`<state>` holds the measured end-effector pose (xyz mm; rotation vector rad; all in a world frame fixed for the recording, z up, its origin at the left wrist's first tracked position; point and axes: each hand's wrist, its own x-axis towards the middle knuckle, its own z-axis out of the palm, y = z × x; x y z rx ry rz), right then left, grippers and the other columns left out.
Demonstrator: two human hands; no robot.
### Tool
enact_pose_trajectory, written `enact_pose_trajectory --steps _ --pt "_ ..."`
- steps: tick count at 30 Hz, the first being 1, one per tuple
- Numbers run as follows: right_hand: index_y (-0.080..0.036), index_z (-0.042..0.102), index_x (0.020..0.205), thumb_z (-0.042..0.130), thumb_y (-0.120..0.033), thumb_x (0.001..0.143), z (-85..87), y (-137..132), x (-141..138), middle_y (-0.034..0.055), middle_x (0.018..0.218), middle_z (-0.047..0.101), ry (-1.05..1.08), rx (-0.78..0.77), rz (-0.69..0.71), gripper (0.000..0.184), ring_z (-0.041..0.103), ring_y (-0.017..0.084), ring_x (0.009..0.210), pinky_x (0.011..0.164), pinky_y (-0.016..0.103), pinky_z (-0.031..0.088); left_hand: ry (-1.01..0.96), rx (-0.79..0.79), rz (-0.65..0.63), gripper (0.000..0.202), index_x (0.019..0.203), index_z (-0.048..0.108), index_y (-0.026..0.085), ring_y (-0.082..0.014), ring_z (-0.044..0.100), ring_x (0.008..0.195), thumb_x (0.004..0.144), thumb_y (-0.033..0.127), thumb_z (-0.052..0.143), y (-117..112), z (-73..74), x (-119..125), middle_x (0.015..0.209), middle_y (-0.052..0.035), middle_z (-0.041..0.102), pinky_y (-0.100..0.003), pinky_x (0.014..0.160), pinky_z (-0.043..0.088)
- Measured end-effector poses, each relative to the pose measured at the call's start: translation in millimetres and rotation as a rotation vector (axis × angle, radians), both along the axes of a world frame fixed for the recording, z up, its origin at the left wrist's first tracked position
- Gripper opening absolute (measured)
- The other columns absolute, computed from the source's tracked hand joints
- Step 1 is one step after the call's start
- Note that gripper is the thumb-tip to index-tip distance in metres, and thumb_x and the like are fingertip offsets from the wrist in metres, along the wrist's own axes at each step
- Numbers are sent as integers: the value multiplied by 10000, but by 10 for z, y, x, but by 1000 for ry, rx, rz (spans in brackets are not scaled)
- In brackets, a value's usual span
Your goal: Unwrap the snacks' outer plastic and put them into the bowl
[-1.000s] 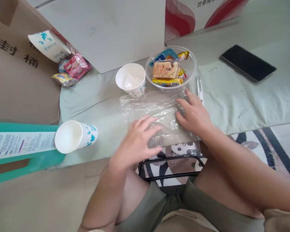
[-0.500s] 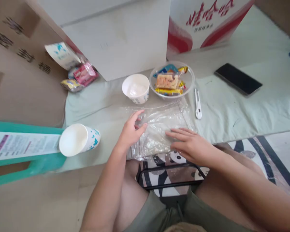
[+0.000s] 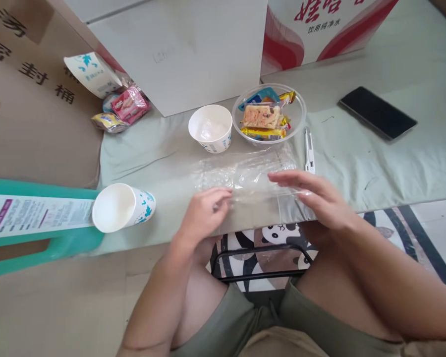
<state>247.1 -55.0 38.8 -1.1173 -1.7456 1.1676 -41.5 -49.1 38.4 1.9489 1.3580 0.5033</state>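
A sheet of clear plastic film (image 3: pixel 252 171) lies crumpled on the pale green cloth (image 3: pixel 152 148) near the table's front edge. My left hand (image 3: pixel 202 215) rests on the film's left side with its fingers curled, pinching the film's edge. My right hand (image 3: pixel 315 196) lies flat on the film's right side, fingers stretched out to the left. Just behind the film stand a white paper cup (image 3: pixel 210 128) and a clear bowl (image 3: pixel 297 106) holding several wrapped snacks.
A white utility knife (image 3: pixel 308 154) lies right of the film, a black phone (image 3: pixel 377 113) farther right. A paper cup (image 3: pixel 122 208) lies on its side at left beside a teal stool (image 3: pixel 59 245). Snack packs (image 3: pixel 124 106) and cardboard boxes (image 3: pixel 182 49) stand behind.
My left hand slid back toward the front edge and curled onto the film. My right hand moved right and a little farther away, flattening over the film's right part.
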Motion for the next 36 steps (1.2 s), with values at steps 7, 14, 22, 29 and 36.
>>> enact_pose_trajectory --steps 7,14,22,29,36 --pt "-268 631 1365 649 -583 920 -155 -29 89 124 1447 650 -135 208 18 546 622 305 1344 1132 512 512 -472 -263 417 272 833 756 178 -265 746 1031 768 442 748 258 16 -166 1049 -117 804 -302 694 621" --pt "-233 705 827 608 -517 956 -252 148 -141 27 731 745 44 25 -449 327 729 183 665 692 350 617 -603 -342 593 168 580 580 175 -247 763 906 625 311 668 298 75 -166 909 -115 800 -216 539 504" --pt "-230 682 852 583 -535 953 -385 313 -296 -12 647 695 -144 -129 -464 336 598 129 449 557 297 501 -405 -249 738 128 673 506 188 -108 643 522 713 297 559 326 -68 -133 1020 -79 783 -207 408 294" --pt "-243 662 963 640 -495 909 -359 469 -304 -3 713 712 -241 -91 -498 259 606 159 452 575 336 516 -32 -86 606 209 665 557 206 -131 566 542 833 331 561 352 -164 -244 612 14 646 -258 597 415" --pt "-244 587 1261 622 -393 909 -472 507 -172 97 1115 729 -391 190 -607 384 660 182 622 746 422 589 275 25 685 306 674 603 214 -199 590 656 890 429 572 465 -197 -346 604 -13 602 -311 692 423"
